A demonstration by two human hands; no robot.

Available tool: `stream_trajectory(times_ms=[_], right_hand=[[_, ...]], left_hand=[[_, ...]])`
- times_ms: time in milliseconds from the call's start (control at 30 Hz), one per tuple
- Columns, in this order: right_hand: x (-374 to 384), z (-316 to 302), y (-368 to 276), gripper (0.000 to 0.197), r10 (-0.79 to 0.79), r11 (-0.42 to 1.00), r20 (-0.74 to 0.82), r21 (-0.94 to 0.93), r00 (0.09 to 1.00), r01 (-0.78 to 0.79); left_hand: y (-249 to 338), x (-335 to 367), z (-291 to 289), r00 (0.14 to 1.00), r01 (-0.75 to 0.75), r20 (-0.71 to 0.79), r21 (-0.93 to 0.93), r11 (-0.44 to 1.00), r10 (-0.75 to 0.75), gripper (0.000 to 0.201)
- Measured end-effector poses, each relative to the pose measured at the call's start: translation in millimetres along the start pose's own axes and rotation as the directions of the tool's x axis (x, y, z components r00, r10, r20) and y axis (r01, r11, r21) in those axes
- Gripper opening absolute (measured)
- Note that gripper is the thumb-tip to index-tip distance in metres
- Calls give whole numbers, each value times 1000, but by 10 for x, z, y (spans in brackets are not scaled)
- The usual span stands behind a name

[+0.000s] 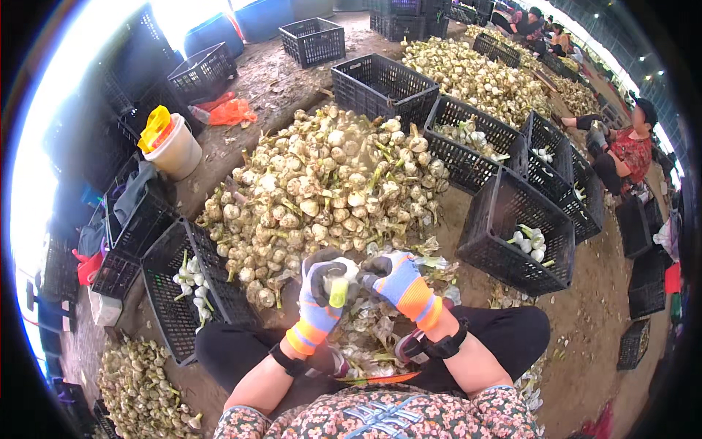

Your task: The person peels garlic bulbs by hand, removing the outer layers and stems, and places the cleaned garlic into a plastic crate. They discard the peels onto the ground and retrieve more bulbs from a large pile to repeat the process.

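Observation:
My left hand (322, 293), in a blue, orange and dark-palmed work glove, is closed around a garlic bulb (338, 284) with a short pale green stem pointing down toward me. Just to the right of the bulb, my right hand (402, 287) in a matching glove has its fingers bent together in a pinch. Whatever those fingertips hold, if anything, is too small to make out. Beyond both hands rises a big heap of dirty, untrimmed garlic (329, 183). Loose garlic skins (373, 329) lie between my crossed legs, under the hands.
Black crates holding some clean white bulbs stand at my left (164, 274) and right (482, 241). More crates (384, 84) line the heap's far side. A white bucket (175, 154) stands at the left. Another garlic pile (142, 384) lies at lower left. A person (629, 150) sits at right.

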State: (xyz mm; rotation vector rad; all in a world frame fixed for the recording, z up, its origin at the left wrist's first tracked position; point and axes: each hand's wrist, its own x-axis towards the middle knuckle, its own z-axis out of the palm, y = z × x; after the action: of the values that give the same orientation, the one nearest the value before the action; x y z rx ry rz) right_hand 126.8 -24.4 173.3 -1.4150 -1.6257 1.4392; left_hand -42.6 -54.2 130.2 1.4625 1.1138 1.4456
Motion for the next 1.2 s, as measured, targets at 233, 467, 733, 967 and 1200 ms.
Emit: stream_trajectory(times_ms=[233,467,733,967,1200], right_hand=[[-19,26,112,24,90,932,45,349,995,-100],[39,140,294,27,31,999,-136,-33,990,-36],[172,-229,543,24,60,916,-189,-380,980,-130],[-95,65,-128,29,67,824,103,555,992,-113],[-28,88,93,31,52,878,80,472,995,-84]], left_hand=[[111,-32,16,1000,-12,18,71,997,10,25],[69,-10,-106,961,276,123,-469,839,-248,32],[163,166,-240,952,291,193,-816,499,-239,54],[174,149,-201,991,123,99,-402,907,-91,36],[0,128,-140,980,-155,132,46,987,147,40]])
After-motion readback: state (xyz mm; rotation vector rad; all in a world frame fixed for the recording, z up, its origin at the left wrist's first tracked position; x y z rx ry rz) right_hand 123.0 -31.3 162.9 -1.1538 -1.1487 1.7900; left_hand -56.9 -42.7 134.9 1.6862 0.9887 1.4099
